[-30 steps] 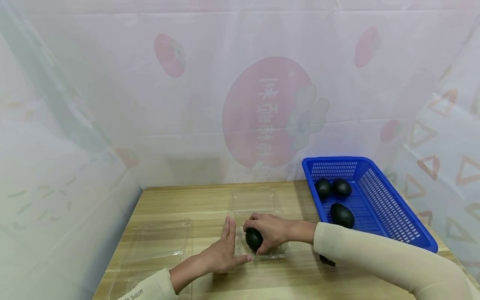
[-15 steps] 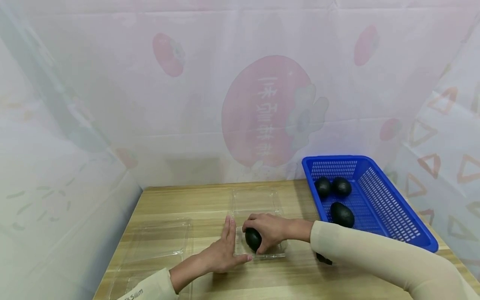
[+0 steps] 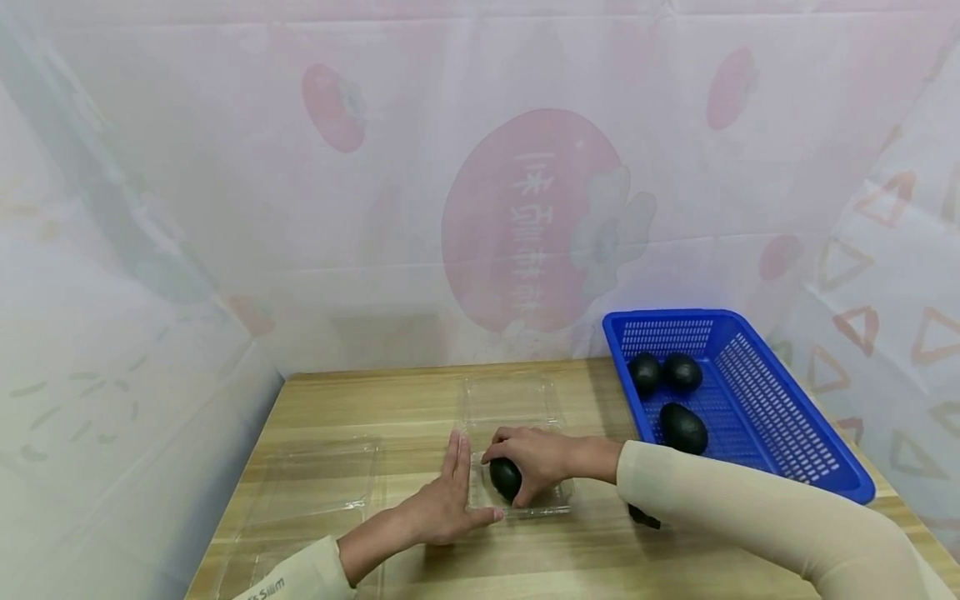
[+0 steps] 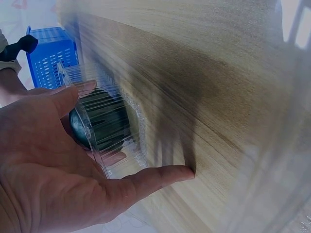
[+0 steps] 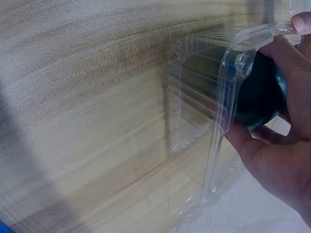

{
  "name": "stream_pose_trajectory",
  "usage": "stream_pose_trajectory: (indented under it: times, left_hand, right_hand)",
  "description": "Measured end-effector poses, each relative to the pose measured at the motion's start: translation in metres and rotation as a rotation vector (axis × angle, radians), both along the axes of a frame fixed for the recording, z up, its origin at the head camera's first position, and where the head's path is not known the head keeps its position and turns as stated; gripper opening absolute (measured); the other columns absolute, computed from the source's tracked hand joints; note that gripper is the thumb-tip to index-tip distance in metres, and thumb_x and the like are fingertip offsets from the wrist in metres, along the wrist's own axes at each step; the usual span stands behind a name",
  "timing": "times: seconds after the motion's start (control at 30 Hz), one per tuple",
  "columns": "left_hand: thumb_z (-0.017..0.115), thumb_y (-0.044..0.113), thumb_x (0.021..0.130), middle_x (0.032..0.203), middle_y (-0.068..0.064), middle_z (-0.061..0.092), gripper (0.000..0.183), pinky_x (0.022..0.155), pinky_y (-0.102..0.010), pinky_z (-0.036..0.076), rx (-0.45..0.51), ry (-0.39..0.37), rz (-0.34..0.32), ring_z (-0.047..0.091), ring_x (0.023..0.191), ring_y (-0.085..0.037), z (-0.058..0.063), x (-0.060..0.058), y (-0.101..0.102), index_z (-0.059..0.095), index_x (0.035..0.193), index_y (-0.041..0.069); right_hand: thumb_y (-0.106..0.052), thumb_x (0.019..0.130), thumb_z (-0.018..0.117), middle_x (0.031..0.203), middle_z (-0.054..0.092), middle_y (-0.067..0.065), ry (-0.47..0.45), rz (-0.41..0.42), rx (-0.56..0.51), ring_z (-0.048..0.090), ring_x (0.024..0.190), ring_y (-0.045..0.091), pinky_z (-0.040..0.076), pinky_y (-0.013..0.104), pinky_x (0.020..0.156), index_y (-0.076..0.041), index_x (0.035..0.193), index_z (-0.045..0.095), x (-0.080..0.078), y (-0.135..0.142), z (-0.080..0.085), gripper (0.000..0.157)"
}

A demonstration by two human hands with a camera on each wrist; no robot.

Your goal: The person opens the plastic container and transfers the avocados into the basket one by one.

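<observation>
A dark green avocado (image 3: 506, 479) sits in the left part of a clear plastic clamshell box (image 3: 558, 510), whose lid (image 3: 506, 402) lies folded back on the far side. Curled round the avocado, my right hand (image 3: 536, 462) reaches down into the box; the right wrist view shows its fingers (image 5: 286, 56) and thumb on the dark skin. My left hand (image 3: 442, 508) stands along the box's left wall with fingers straight and thumb spread toward its front edge. In the left wrist view, the avocado (image 4: 99, 119) shows through the ribbed clear wall.
At the right stands a blue slotted basket (image 3: 780, 400) holding several avocados (image 3: 684, 429). Another open clear clamshell (image 3: 322, 475) lies on the left of the wooden table (image 3: 420, 396). A white printed cloth (image 3: 375, 208) closes off the back and sides.
The right forearm has shifted slightly left. Both hands, the avocado and the box otherwise stay almost where they were.
</observation>
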State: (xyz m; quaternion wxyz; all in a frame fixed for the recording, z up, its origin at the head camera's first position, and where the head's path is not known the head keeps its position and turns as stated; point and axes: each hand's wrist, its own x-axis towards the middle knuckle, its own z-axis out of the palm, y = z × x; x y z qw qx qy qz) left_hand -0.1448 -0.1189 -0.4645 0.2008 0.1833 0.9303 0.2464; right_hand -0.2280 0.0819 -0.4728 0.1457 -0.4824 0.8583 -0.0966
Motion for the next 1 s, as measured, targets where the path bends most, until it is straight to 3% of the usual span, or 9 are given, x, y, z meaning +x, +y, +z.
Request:
stream_pose_trajectory:
  times: [0.47, 1.0]
  left_hand:
    - [0.063, 0.054, 0.09, 0.157, -0.029, -0.018, 0.112, 0.095, -0.05, 0.048, 0.004, -0.009, 0.007, 0.053, 0.12, -0.043, -0.0023, 0.0005, -0.0006, -0.006, 0.152, -0.009]
    - [0.062, 0.056, 0.09, 0.157, -0.029, -0.02, 0.114, 0.088, -0.049, 0.052, -0.001, -0.017, 0.001, 0.056, 0.115, -0.044, 0.0001, 0.0003, -0.0003, -0.01, 0.152, -0.007]
  right_hand:
    - [-0.036, 0.068, 0.089, 0.125, 0.056, 0.001, -0.01, 0.021, -0.011, 0.057, 0.107, 0.013, 0.05, 0.024, 0.089, -0.016, 0.127, 0.062, 0.0004, -0.0004, -0.0002, 0.068]
    - [-0.031, 0.067, 0.09, 0.126, 0.056, 0.003, -0.033, 0.049, -0.088, 0.057, 0.107, 0.012, 0.049, 0.023, 0.089, -0.014, 0.126, 0.063, -0.0018, 0.0031, -0.0004, 0.067]
